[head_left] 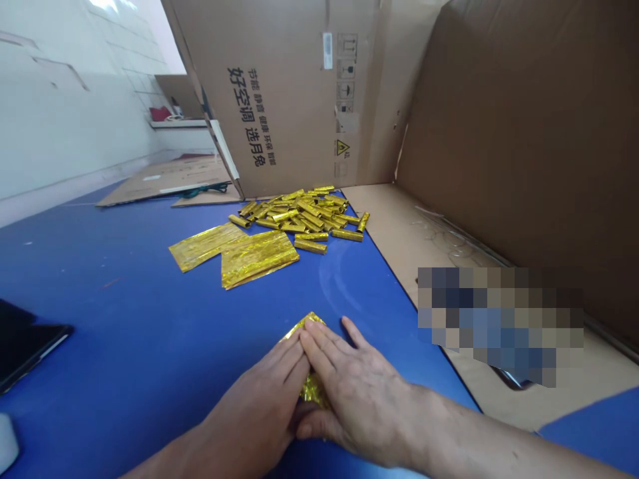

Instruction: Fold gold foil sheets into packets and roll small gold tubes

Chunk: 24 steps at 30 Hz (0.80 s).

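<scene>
A gold foil sheet (313, 386) lies on the blue tabletop, mostly covered by both my hands. My left hand (272, 392) comes in from the lower left, its fingers close together over the foil's left side and its thumb tucked under near the front edge. From the right, my right hand (357, 386) covers the other side, with fingertips at the far corner, the little finger spread out and the thumb bent in toward the near edge. The fingertips of the two hands touch. How the foil is folded beneath them is hidden.
Flat gold foil sheets (259, 258) lie ahead, before a pile of gold foil rolls (299, 213). A large cardboard box (299, 100) stands behind, with a cardboard panel (529, 120) on the right. A black device (30, 342) sits at left. A pixelated patch covers something at right.
</scene>
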Motion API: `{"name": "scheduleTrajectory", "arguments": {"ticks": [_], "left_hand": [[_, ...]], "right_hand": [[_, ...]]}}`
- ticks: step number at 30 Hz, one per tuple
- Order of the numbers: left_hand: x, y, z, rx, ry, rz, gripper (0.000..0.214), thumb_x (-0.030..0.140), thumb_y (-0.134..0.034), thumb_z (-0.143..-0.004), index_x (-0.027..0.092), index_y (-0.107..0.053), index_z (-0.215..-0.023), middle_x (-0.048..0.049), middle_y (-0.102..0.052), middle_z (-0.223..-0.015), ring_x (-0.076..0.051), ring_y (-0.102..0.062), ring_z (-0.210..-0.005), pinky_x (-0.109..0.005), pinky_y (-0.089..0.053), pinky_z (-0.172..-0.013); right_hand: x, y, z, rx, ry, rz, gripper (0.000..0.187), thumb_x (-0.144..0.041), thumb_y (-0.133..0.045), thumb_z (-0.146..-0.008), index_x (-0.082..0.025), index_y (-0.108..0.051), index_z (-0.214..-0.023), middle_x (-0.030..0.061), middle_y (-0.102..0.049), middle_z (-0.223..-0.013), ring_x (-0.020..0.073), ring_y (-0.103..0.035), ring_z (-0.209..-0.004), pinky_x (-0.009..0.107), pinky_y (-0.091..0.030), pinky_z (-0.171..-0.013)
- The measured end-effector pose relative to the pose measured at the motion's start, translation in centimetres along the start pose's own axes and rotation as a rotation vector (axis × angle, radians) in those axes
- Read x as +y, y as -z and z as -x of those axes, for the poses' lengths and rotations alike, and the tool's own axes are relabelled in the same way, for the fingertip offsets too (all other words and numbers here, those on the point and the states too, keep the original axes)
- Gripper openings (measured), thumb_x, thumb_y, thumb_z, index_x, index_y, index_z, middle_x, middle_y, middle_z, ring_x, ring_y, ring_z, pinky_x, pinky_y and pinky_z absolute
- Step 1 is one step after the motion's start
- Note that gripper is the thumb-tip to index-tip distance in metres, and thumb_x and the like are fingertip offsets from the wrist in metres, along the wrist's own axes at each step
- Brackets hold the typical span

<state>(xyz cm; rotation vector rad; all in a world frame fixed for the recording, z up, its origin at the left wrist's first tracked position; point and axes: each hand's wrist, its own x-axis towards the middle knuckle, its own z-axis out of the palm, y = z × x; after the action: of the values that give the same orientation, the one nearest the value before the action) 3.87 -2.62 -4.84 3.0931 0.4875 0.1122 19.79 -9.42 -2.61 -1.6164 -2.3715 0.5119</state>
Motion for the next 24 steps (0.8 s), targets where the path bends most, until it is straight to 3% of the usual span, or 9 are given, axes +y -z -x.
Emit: {"name": "scheduleTrajectory", "arguments": {"ticks": [7, 16, 24], "left_hand": [[0.07, 0.11, 0.21, 0.071, 0.111, -0.126, 0.046, 0.032, -0.053, -0.072, 0.006, -0.051, -0.110, -0.0241, -0.047, -0.117, -0.032, -0.047, -0.106, -0.043, -0.043, -0.084], [0.12, -0.10, 0.32, -0.035, 0.106, -0.140, 0.048, 0.020, -0.048, -0.066, 0.007, -0.050, -0.112, -0.0198, -0.045, -0.121, -0.030, -0.040, -0.113, -0.045, -0.036, -0.090], [-0.31, -0.62, 0.55, 0.035, 0.053, -0.213, 0.047, 0.030, -0.049, -0.072, 0.006, -0.049, -0.113, -0.0209, -0.047, -0.119, -0.031, -0.043, -0.110, -0.043, -0.039, -0.088]], "right_hand": [[-0.02, -0.09, 0.26, -0.003, 0.001, 0.012, 0.080, -0.062, -0.028, -0.077, -0.008, -0.014, -0.134, 0.0155, -0.020, -0.138, 0.0226, -0.010, -0.128, 0.050, -0.003, -0.102], [-0.15, -0.03, 0.17, 0.021, -0.014, 0.071, 0.079, -0.062, -0.030, -0.077, -0.007, -0.020, -0.132, 0.0157, -0.026, -0.136, 0.0259, -0.013, -0.127, 0.051, -0.011, -0.101], [0.51, -0.34, 0.40, 0.033, 0.019, 0.067, 0.080, -0.062, -0.029, -0.077, -0.008, -0.015, -0.133, 0.0153, -0.024, -0.137, 0.0238, -0.010, -0.128, 0.051, -0.008, -0.101]]}}
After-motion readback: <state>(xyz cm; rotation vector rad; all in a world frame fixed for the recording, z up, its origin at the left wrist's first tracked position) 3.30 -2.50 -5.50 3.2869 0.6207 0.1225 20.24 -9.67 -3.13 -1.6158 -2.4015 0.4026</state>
